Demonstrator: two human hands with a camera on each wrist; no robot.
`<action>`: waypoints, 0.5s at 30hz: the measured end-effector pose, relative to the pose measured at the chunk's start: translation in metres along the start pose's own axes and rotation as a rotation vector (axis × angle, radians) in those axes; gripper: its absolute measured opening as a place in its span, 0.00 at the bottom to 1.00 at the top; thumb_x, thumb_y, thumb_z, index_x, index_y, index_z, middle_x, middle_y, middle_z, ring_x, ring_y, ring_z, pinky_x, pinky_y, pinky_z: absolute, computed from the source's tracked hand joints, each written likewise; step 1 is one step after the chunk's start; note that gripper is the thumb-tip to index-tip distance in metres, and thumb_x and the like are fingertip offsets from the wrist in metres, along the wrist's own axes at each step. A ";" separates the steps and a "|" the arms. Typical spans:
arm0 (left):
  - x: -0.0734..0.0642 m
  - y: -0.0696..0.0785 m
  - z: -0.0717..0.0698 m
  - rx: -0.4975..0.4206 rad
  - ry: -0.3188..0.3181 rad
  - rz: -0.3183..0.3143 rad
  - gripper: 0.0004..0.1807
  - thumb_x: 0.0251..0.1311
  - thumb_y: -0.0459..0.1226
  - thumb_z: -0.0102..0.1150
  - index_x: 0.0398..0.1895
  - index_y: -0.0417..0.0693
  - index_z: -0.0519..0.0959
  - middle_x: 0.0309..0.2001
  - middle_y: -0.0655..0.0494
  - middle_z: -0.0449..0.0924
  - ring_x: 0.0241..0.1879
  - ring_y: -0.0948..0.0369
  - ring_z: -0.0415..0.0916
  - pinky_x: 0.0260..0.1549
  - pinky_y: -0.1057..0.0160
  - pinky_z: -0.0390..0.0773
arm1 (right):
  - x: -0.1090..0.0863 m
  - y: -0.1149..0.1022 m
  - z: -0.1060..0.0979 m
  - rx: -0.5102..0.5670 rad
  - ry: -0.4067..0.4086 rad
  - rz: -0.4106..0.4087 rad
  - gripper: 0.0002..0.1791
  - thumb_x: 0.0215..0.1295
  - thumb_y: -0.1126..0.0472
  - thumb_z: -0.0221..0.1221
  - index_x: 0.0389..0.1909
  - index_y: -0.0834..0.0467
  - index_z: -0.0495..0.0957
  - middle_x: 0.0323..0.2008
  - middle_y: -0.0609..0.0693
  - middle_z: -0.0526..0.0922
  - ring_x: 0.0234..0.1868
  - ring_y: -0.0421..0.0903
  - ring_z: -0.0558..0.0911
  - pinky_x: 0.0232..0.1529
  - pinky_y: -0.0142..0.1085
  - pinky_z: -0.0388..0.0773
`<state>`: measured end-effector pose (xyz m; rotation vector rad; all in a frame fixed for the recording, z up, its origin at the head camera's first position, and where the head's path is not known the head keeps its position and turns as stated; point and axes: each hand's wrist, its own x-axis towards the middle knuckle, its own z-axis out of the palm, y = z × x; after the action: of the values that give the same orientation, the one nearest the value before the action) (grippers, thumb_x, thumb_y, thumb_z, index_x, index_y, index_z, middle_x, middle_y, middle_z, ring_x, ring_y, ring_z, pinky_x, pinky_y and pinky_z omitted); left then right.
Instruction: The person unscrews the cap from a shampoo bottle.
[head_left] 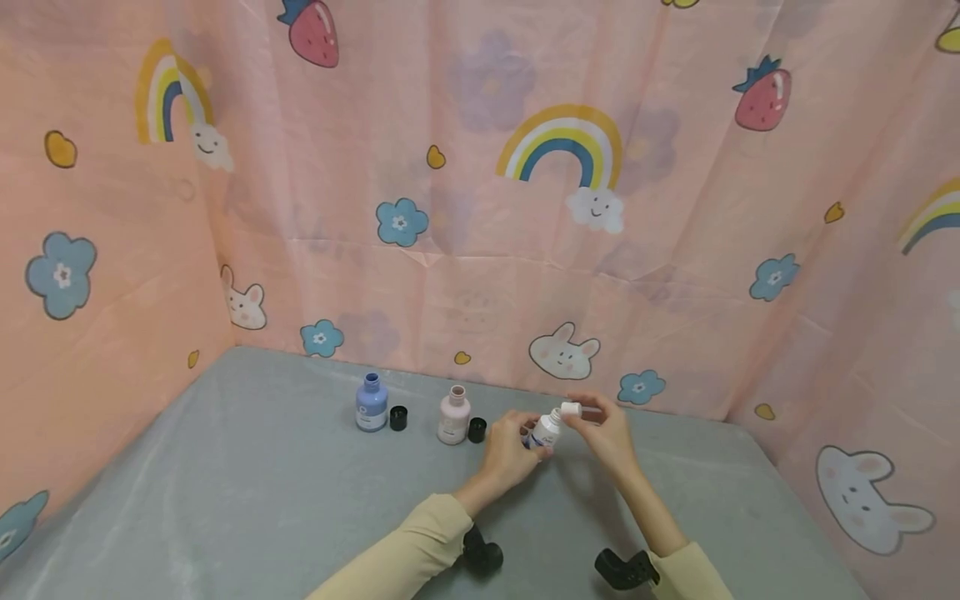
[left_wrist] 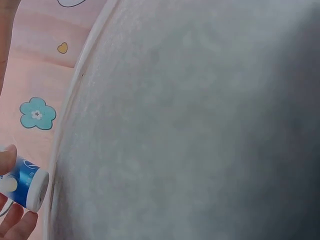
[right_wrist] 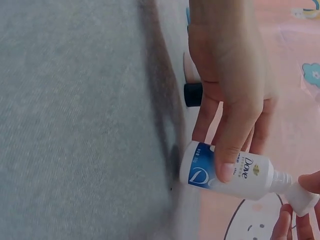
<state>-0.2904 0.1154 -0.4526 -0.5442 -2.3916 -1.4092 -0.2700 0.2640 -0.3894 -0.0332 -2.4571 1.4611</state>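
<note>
My left hand (head_left: 510, 450) grips a small white and blue Dove bottle (right_wrist: 255, 181), tilted with its neck to the right. Thumb and fingers wrap the label, hiding part of it. A white cap (right_wrist: 303, 200) is pinched between thumb and fingers of my right hand (head_left: 609, 435). The cap sits tilted right at the mouth of the bottle, and screw threads show on the neck (right_wrist: 281, 181). In the left wrist view only the bottle's base end (left_wrist: 37, 190) and some fingertips show, at the left edge.
On the grey table (head_left: 225, 467), left of my hands, stand an uncapped blue bottle (head_left: 372, 408) and an uncapped pale pink bottle (head_left: 453, 419). Beside them lie two black caps (head_left: 398, 418). A pink patterned curtain (head_left: 480, 275) rises behind the table.
</note>
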 end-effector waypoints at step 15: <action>0.003 -0.001 0.009 -0.095 0.080 -0.049 0.24 0.42 0.33 0.76 0.46 0.41 0.81 0.39 0.49 0.83 0.36 0.59 0.81 0.33 0.71 0.79 | -0.001 0.003 -0.007 -0.019 0.002 -0.013 0.19 0.58 0.67 0.64 0.51 0.64 0.78 0.51 0.61 0.80 0.48 0.51 0.79 0.40 0.26 0.74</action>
<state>-0.2938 0.1234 -0.4559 -0.4463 -2.2996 -1.5414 -0.2676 0.2717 -0.3894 -0.0226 -2.4652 1.4322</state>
